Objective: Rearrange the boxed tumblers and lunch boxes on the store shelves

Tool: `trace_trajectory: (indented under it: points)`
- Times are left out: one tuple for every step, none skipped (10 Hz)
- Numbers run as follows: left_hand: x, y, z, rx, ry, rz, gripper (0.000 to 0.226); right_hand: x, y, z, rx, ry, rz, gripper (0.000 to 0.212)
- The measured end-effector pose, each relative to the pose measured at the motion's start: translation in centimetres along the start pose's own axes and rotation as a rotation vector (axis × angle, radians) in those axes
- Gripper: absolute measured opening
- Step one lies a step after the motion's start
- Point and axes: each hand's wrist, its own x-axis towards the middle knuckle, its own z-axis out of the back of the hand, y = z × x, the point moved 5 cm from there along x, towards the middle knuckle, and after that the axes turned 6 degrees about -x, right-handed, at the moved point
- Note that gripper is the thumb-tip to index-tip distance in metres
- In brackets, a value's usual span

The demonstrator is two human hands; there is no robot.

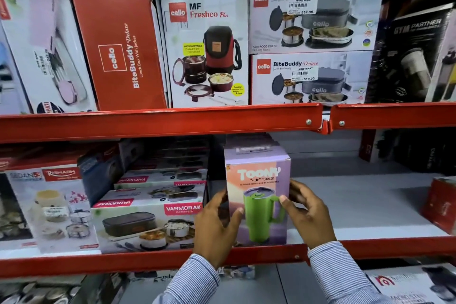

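Observation:
A purple boxed tumbler (pixel 256 180) with a green mug pictured on its front stands upright at the front edge of the middle shelf (pixel 148 260). My left hand (pixel 217 224) grips its left side and my right hand (pixel 308 212) grips its right side. More purple tumbler boxes (pixel 249 142) line up behind it. Stacked Varmora lunch boxes (pixel 148 224) lie just left of it. On the upper shelf (pixel 158 122) stand Cello lunch boxes: a red BiteBuddy box (pixel 118 42), an MF Freshco box (pixel 207 49), and two stacked BiteBuddy boxes (pixel 313 42).
Bare grey shelf surface (pixel 357 195) stretches to the right of the tumbler box. A red box (pixel 441 205) sits at the far right edge, dark boxes (pixel 419 150) at the back right. A Rishabh box (pixel 51 207) stands far left. A black Gym Partner box (pixel 414 57) fills the upper right.

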Motion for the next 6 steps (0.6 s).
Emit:
trace_trajectory:
  points:
    - [-0.1,0.8,-0.4,0.016,0.006,0.007,0.042,-0.1,-1.2,-0.4,-0.013,0.011,-0.011,0.037]
    - [0.0,0.8,-0.5,0.031,0.014,0.007,0.039,-0.1,-1.6,-0.6,-0.018,0.013,-0.029,0.038]
    - [0.0,0.9,-0.7,0.012,0.015,0.005,0.036,0.1,-1.8,-0.6,-0.012,0.009,-0.032,0.039]
    - [0.1,1.1,-0.8,0.012,0.02,0.004,0.037,0.0,-1.8,-0.6,-0.028,0.017,-0.048,0.039]
    - [-0.1,0.7,-0.6,0.041,0.014,0.006,0.043,-0.5,-1.3,-0.5,-0.051,0.005,-0.054,0.042]
    - [-0.7,0.5,0.4,0.075,-0.064,-0.052,0.057,-1.6,0.6,0.3,-0.17,-0.176,0.014,0.048]
